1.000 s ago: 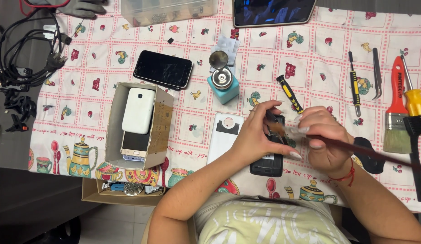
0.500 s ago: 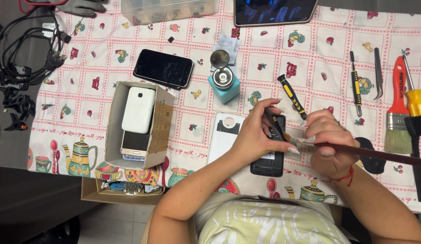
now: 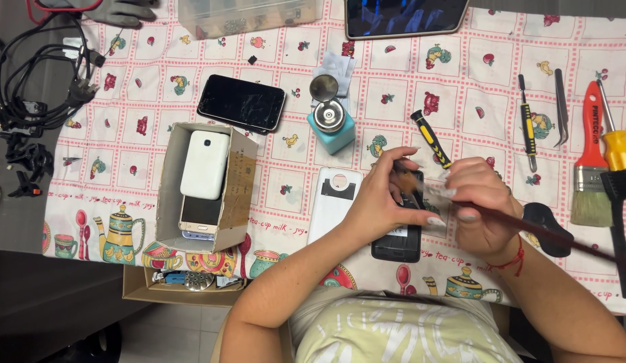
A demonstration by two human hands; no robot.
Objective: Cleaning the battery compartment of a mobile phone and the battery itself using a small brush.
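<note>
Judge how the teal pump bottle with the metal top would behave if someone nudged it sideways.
The teal pump bottle looks squat and square-based, so it would probably slide on the patterned tablecloth rather than tip or roll. Its metal dish top seems rigid, not fragile. The weight depends on how full it is, which cannot be seen.

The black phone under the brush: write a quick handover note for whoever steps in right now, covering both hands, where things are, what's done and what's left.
Left hand: steadies the opened black phone on the tablecloth.
Right hand: holds a long-handled brush, bristles on the phone's upper end.
White back cover: off, lying just left of the phone.
Teal dispenser bottle and black-and-yellow screwdriver lie just beyond.
Done: cover removed.
Left, probably: finish brushing, refit cover.
</note>
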